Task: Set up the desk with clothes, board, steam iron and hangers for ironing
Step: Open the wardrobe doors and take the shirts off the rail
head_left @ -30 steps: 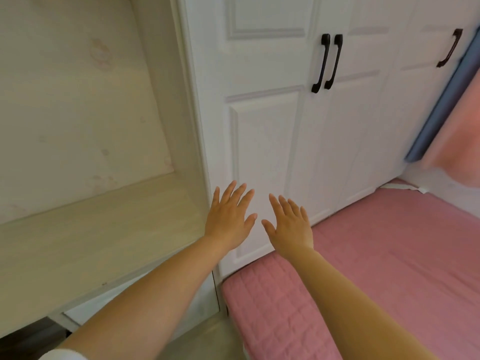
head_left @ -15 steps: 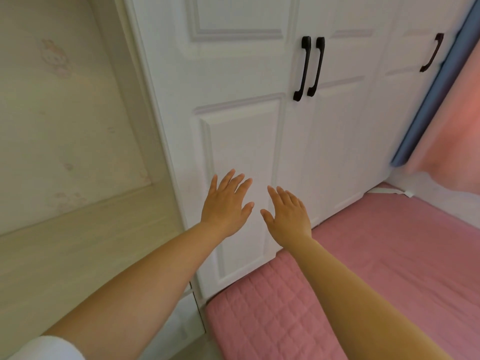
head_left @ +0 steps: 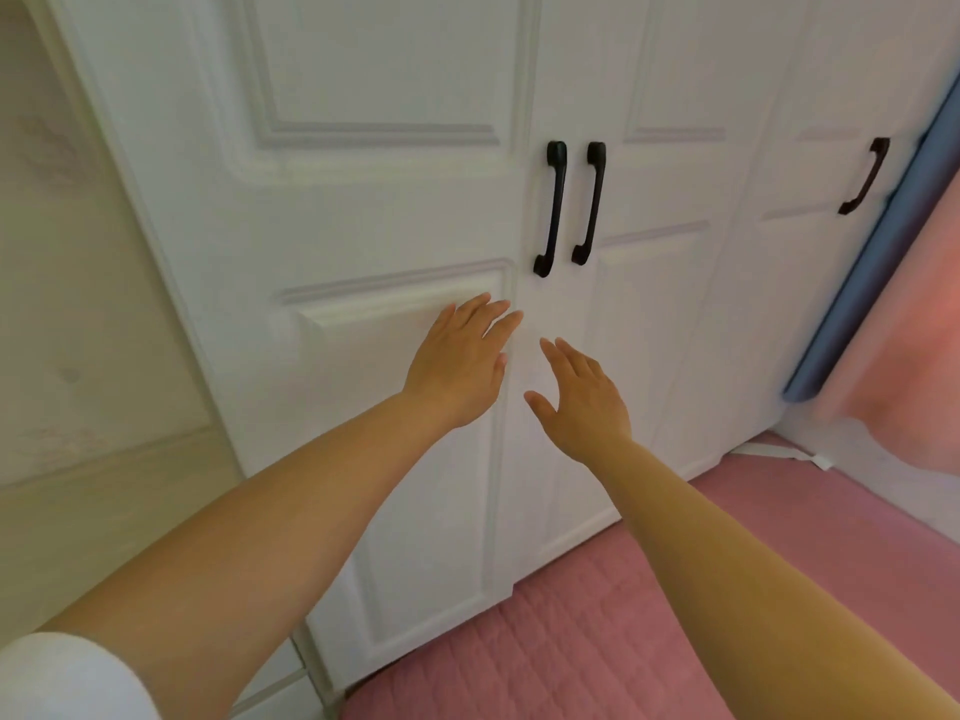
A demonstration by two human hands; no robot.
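None of the ironing things are out yet. Left hand (head_left: 457, 366) and right hand (head_left: 584, 402), fingers straight and empty, reach just below the closet handles (head_left: 571, 207).

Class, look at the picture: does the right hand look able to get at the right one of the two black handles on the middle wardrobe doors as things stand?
Probably yes. The right hand is open and holds nothing, below the right black handle, with only bare white door between them.
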